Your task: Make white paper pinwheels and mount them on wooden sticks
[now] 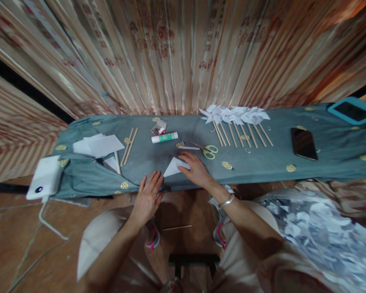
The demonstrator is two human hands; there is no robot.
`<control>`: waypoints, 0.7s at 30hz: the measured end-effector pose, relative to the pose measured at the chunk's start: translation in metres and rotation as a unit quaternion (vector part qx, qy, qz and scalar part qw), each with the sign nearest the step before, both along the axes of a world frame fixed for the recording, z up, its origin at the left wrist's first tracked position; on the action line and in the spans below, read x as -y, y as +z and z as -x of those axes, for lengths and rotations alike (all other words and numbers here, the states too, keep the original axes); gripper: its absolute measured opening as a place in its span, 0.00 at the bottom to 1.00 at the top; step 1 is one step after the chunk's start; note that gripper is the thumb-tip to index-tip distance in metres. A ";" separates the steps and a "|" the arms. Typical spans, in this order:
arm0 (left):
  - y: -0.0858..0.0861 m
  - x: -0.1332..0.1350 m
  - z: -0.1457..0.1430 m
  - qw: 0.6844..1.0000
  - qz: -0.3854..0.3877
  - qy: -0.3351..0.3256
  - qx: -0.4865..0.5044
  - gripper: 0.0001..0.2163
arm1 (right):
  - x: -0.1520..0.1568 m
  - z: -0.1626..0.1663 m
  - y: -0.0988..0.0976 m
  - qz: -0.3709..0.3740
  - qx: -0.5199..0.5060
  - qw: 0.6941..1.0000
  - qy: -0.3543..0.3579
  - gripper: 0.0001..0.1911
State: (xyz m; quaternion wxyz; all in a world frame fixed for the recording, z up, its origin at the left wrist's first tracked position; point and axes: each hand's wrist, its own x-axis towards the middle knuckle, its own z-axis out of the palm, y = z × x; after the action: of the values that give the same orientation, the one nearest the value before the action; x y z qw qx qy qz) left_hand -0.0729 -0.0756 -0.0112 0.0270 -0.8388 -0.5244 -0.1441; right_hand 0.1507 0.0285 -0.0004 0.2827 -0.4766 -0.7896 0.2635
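A white sheet of paper, folded to a triangle, lies at the near edge of the cloth-covered table. My right hand grips its right side, the thumb lying over the paper and the fingers curled by its upper edge. Flat at the table's edge, just left of the paper, my left hand has its fingers stretched out and holds nothing. Beyond the right hand are green-handled scissors and a narrow white strip. A glue stick lies farther back beside a small opened red-and-white box.
Several paper pinwheels on sticks lie in a row at the back. Left are two wooden sticks, white paper sheets and a white power bank with a cable. A phone and blue-framed tablet lie right.
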 end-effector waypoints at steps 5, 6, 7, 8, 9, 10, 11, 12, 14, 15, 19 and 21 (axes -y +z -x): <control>-0.005 0.000 0.001 1.000 -0.003 0.000 0.012 0.22 | -0.003 0.002 -0.001 0.003 0.001 1.000 0.022 0.19; -0.005 0.000 0.001 1.000 -0.003 -0.001 0.013 0.22 | -0.003 0.002 -0.001 0.001 -0.004 1.000 0.021 0.19; -0.005 0.000 0.001 1.000 -0.003 -0.002 0.013 0.22 | -0.003 0.002 -0.001 0.001 -0.010 1.000 0.019 0.19; -0.005 0.000 0.001 1.000 -0.002 -0.002 0.013 0.22 | -0.003 0.002 -0.001 0.000 -0.017 1.000 0.016 0.19; -0.004 0.000 0.001 1.000 -0.002 -0.003 0.013 0.22 | -0.003 0.002 0.000 0.000 -0.025 1.000 0.014 0.18; -0.004 0.000 0.001 1.000 -0.001 -0.004 0.014 0.22 | -0.003 0.002 0.000 0.001 -0.033 0.999 0.012 0.18; -0.003 0.000 0.001 1.000 -0.001 -0.004 0.015 0.22 | -0.002 0.002 0.001 0.001 -0.042 0.999 0.009 0.17; -0.003 0.000 0.000 1.000 0.001 -0.003 0.016 0.22 | -0.002 0.002 0.001 0.001 -0.052 0.999 0.005 0.16; -0.003 0.000 0.000 1.000 0.005 -0.001 0.023 0.22 | -0.002 0.003 0.001 0.001 -0.068 0.998 -0.006 0.14; -0.003 0.000 0.000 1.000 0.008 0.000 0.028 0.22 | -0.002 0.003 0.000 0.002 -0.075 0.997 -0.013 0.12; -0.004 0.000 0.000 0.998 0.026 0.004 0.065 0.22 | -0.003 0.004 0.000 0.007 -0.107 0.994 -0.029 0.04; -0.002 -0.001 -0.001 0.993 0.043 0.011 0.107 0.21 | -0.003 0.003 0.001 0.012 -0.124 0.992 -0.029 0.02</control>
State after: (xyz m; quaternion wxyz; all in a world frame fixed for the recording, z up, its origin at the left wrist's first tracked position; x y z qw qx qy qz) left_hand -0.0723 -0.0748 -0.0129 -0.0639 -0.8133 -0.5390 -0.2096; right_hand 0.1481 0.0315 0.0011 0.3800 -0.4669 -0.7309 0.3216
